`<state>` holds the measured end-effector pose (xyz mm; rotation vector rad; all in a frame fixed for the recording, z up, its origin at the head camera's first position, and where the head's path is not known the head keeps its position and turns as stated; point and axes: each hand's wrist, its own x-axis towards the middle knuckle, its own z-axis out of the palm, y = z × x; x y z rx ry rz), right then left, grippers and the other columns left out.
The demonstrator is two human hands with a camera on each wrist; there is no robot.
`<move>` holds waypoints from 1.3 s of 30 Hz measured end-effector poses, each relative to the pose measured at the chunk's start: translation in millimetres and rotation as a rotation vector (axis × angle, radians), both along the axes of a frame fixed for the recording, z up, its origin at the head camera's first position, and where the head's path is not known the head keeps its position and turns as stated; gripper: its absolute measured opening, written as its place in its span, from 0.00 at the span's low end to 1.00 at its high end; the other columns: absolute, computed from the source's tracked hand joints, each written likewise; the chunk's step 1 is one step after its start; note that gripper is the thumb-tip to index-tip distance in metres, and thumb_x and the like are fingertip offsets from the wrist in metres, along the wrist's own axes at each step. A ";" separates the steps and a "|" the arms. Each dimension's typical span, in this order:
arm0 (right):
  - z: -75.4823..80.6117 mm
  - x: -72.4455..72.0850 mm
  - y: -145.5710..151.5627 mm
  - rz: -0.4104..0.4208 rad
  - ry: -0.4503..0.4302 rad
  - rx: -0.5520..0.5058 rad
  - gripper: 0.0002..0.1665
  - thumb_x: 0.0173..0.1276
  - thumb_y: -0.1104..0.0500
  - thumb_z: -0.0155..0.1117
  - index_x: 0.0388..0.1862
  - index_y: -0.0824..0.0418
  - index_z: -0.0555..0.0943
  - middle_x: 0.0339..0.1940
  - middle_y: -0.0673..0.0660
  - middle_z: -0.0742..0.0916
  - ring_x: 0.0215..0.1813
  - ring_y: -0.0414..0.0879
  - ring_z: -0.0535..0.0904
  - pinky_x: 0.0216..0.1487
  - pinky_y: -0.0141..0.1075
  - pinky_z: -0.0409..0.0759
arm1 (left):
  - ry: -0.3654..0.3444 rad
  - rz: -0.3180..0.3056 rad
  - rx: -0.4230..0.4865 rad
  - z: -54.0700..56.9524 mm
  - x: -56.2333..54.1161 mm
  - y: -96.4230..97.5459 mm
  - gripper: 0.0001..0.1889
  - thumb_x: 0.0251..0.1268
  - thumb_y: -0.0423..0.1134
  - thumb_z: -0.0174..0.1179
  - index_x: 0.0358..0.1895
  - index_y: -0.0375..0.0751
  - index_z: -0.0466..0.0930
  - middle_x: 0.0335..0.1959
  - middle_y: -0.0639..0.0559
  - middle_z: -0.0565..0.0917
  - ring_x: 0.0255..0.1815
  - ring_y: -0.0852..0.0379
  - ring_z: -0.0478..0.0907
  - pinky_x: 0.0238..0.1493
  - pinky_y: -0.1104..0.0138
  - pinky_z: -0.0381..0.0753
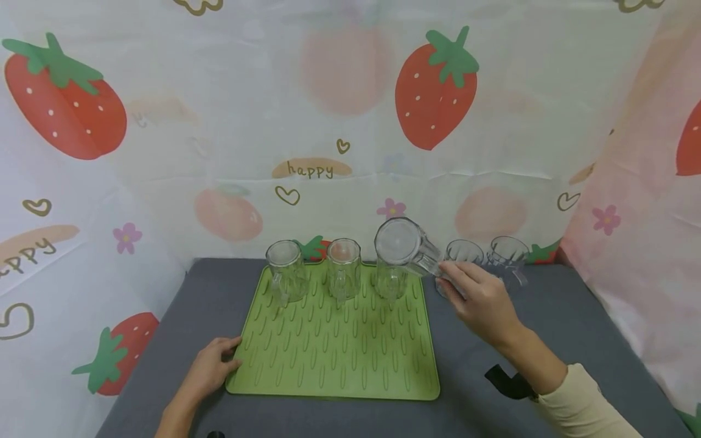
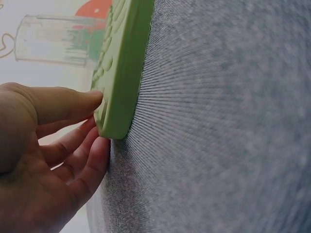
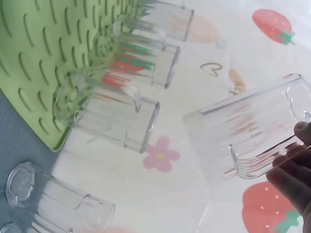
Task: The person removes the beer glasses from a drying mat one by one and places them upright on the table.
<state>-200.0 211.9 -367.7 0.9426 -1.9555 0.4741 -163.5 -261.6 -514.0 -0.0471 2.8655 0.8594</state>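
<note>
My right hand [image 1: 484, 301] holds a clear glass mug [image 1: 400, 242] tilted in the air, its wide end toward the upper left. In the right wrist view, fingers [image 3: 291, 187] grip the mug near its handle and one end. Three similar glass mugs stand in a row along the back of a green ridged mat [image 1: 339, 353]; the rightmost mug [image 1: 391, 285] is partly behind the raised one. At the mat's left edge is my left hand [image 1: 210, 368]. Its thumb [image 2: 73, 103] presses the mat's top while the other fingers meet the edge from below.
Two more glass mugs stand on the grey cloth [image 1: 547, 340] right of the mat, the farther one [image 1: 508, 250] at the back; my right hand partly covers the nearer. A strawberry-patterned curtain [image 1: 350, 121] hangs behind and at both sides. A black strap [image 1: 509, 382] sits by the right wrist.
</note>
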 end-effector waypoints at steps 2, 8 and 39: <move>1.2 -0.6 -0.4 0.006 0.043 0.020 0.21 0.77 0.55 0.53 0.41 0.71 0.85 0.33 0.63 0.87 0.31 0.53 0.84 0.27 0.38 0.83 | 0.011 0.002 -0.009 -1.0 0.5 0.1 0.27 0.61 0.31 0.64 0.64 0.26 0.72 0.56 0.32 0.77 0.53 0.38 0.78 0.53 0.45 0.77; 5.2 0.4 1.2 0.028 0.092 0.068 0.22 0.78 0.56 0.50 0.42 0.71 0.85 0.32 0.62 0.86 0.32 0.53 0.84 0.28 0.38 0.84 | 0.025 0.008 0.002 -2.8 1.0 -1.4 0.25 0.63 0.31 0.62 0.63 0.26 0.72 0.57 0.31 0.76 0.53 0.36 0.78 0.52 0.45 0.78; 19.7 -4.1 -3.5 0.147 0.213 0.112 0.20 0.77 0.58 0.52 0.39 0.71 0.86 0.32 0.61 0.86 0.33 0.51 0.84 0.24 0.35 0.82 | 0.334 0.071 0.515 138.5 -48.7 75.2 0.24 0.71 0.55 0.54 0.60 0.42 0.78 0.59 0.44 0.80 0.60 0.49 0.76 0.61 0.55 0.76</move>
